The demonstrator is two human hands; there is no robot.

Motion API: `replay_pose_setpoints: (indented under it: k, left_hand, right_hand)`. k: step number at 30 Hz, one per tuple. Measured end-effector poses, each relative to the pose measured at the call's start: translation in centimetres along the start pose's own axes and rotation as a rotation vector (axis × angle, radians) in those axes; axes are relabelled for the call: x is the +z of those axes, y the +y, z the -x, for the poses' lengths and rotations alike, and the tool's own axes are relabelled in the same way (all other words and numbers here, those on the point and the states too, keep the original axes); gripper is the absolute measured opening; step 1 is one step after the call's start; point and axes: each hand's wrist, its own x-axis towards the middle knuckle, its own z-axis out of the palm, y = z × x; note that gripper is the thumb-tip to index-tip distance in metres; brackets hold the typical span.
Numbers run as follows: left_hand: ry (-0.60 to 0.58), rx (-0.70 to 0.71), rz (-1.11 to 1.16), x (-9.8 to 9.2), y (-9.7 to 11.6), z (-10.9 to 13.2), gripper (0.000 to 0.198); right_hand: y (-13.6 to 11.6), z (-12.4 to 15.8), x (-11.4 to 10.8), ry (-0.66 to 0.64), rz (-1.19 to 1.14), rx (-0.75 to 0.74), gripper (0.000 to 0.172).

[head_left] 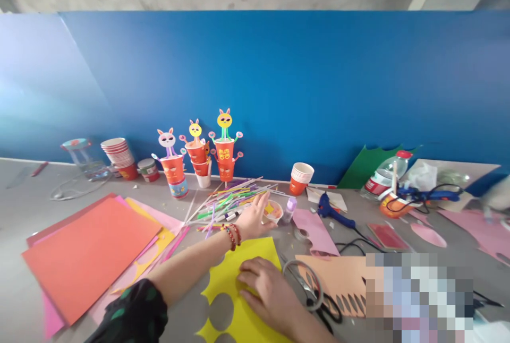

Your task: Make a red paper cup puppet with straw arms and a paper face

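Observation:
My left hand (254, 216), with red beaded bracelets at the wrist, reaches to a small paper cup (278, 217) holding cut paper pieces. Its thumb and fingers are apart around the cup's near left side; I cannot tell whether they touch it. My right hand (265, 287) rests on a yellow sheet (258, 250) with round cut-outs along its left edge. The fingers of that hand are loosely bent, and no held thing shows. Scissors (332, 306) and a roll of tape (319, 287) lie to its right, on and beside an orange sheet (330, 268).
Colored sticks (227, 199) are heaped behind my left hand. Decorated cup figures (173, 168) stand near the blue partition (279, 83). Red and pink sheets (95, 253) lie left. A blue glue gun (332, 213), stacked cups (302, 176) and a bottle (384, 173) are right.

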Motion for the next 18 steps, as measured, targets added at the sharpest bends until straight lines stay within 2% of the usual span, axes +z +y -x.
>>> replay_pose_setpoints:
  k: [2, 3, 4, 6, 8, 9, 11, 13, 15, 18]
  left_hand:
    - [0.036, 0.043, 0.017, -0.6, -0.4, 0.8, 0.103]
    - [0.061, 0.066, 0.024, -1.1, -0.6, 1.3, 0.101]
    - [0.095, 0.083, 0.028, -1.8, -1.0, 1.8, 0.092]
    - [0.203, 0.075, 0.029, -3.6, -2.3, 2.7, 0.062]
    - [0.368, -0.009, 0.021, -5.7, -4.2, 3.2, 0.037]
    - [0.468, -0.074, 0.017, -6.8, -5.4, 3.2, 0.034]
    - [0.659, -0.206, 0.006, -8.5, -7.7, 3.0, 0.039]
    - [0.767, -0.304, 0.007, -9.4, -9.6, 2.6, 0.041]
    - [0.791, -0.349, 0.017, -9.5, -10.7, 2.4, 0.040]
    - [0.729, -0.366, 0.038, -8.5, -11.0, 2.1, 0.036]
  right_hand:
    - [0.0, 0.0, 0.0, 0.006, -0.020, 0.001, 0.015]
    - [0.1, 0.1, 0.0, 0.013, -0.031, -0.001, 0.016]
    - [0.1, 0.1, 0.0, 0.020, -0.039, -0.004, 0.017]
    - [0.2, 0.2, 0.1, 0.027, -0.048, -0.006, 0.019]
    - [0.2, 0.2, 0.1, 0.011, -0.049, -0.005, 0.018]
    - [0.2, 0.2, 0.0, -0.003, -0.049, -0.002, 0.018]
    - [0.1, 0.1, -0.1, -0.025, -0.052, 0.005, 0.018]
    - [0.1, 0.0, -0.3, -0.035, -0.058, 0.014, 0.019]
    - [0.0, 0.0, -0.4, -0.037, -0.063, 0.018, 0.018]
    - [0.1, 0.0, -0.3, -0.045, -0.059, 0.010, 0.018]
